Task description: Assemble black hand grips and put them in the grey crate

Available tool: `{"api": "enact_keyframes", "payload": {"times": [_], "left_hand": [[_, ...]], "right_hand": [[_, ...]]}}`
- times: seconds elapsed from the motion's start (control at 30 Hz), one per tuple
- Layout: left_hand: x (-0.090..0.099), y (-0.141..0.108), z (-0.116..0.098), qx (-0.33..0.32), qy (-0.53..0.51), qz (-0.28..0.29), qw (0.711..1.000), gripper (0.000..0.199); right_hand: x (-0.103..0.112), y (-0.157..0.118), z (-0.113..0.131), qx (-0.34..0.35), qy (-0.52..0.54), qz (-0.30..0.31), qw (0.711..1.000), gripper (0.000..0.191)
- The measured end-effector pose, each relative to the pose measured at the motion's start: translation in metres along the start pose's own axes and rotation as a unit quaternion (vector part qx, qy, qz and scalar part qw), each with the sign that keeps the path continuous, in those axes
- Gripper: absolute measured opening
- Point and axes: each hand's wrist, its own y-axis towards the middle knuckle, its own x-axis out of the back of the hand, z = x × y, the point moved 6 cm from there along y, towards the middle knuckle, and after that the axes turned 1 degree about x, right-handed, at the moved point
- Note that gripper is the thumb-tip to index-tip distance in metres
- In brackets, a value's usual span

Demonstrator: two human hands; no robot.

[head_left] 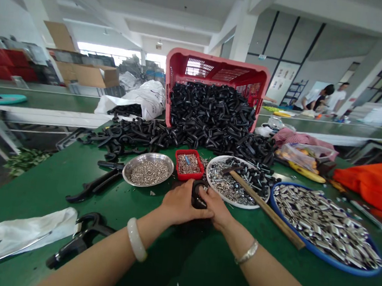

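My left hand [181, 203] and my right hand [213, 207] meet at the middle of the green bench [177, 269], both closed on a black plastic part [199, 195]. Its shape is mostly hidden by my fingers. Just ahead of them are a steel bowl of small silver fasteners [148, 169], a red tray of screws [189, 164] and a white plate [230, 188] holding screws and black pieces. A wooden-handled hammer [263, 204] lies across the plate's rim, right of my right hand. Farther right sits a blue-rimmed tray [325, 225] heaped with metal sleeves.
A pink crate [215, 68] lies tipped behind a spilled heap of black plastic parts [210, 117]. Larger black pieces [94, 185] and a white glove [28, 230] lie left; an orange cloth [371, 184] and bagged bananas [301, 159] lie right. Two co-workers [322, 97] stand far back.
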Motion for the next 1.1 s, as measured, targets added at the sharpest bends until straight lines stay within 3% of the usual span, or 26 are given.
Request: {"api": "enact_keyframes", "payload": {"times": [0.1, 0.17, 0.2, 0.23, 0.27, 0.3, 0.43, 0.57, 0.73, 0.93, 1.1], "left_hand": [[0.001, 0.01, -0.01, -0.028, 0.083, -0.016, 0.996, 0.113], [-0.001, 0.016, -0.007, -0.032, 0.103, -0.008, 0.994, 0.112], [-0.002, 0.019, -0.004, -0.034, 0.106, -0.001, 0.994, 0.11], [-0.002, 0.022, 0.0, -0.037, 0.109, 0.003, 0.993, 0.109], [-0.003, 0.024, 0.004, -0.041, 0.112, 0.007, 0.993, 0.109], [-0.004, 0.027, 0.007, -0.045, 0.117, 0.013, 0.992, 0.108], [-0.013, 0.033, 0.014, -0.071, 0.149, 0.047, 0.985, 0.109], [-0.026, 0.035, 0.017, -0.101, 0.154, 0.105, 0.977, 0.109], [-0.03, 0.036, 0.025, -0.115, 0.138, 0.12, 0.976, 0.112], [-0.031, 0.035, 0.027, -0.118, 0.133, 0.112, 0.978, 0.115], [-0.029, 0.03, 0.026, -0.116, 0.132, 0.099, 0.979, 0.114]], "right_hand": [[-0.001, 0.003, 0.004, 0.009, 0.053, 0.005, 0.999, 0.031], [0.006, 0.007, 0.016, 0.055, -0.079, 0.035, 0.995, 0.032], [0.014, 0.011, 0.023, 0.086, -0.203, 0.043, 0.974, 0.033], [0.025, 0.016, 0.031, 0.111, -0.334, 0.043, 0.935, 0.033], [0.038, 0.023, 0.038, 0.136, -0.492, 0.032, 0.859, 0.031], [0.054, 0.031, 0.045, 0.141, -0.536, 0.014, 0.832, 0.024], [0.099, 0.06, 0.054, 0.138, -0.617, 0.013, 0.775, 0.011], [0.101, 0.073, 0.041, 0.133, -0.664, 0.026, 0.735, 0.013], [0.107, 0.081, 0.038, 0.123, -0.684, -0.017, 0.719, 0.015], [0.114, 0.082, 0.044, 0.137, -0.658, 0.018, 0.74, 0.011], [0.112, 0.087, 0.044, 0.142, -0.627, 0.007, 0.766, 0.012]]}}
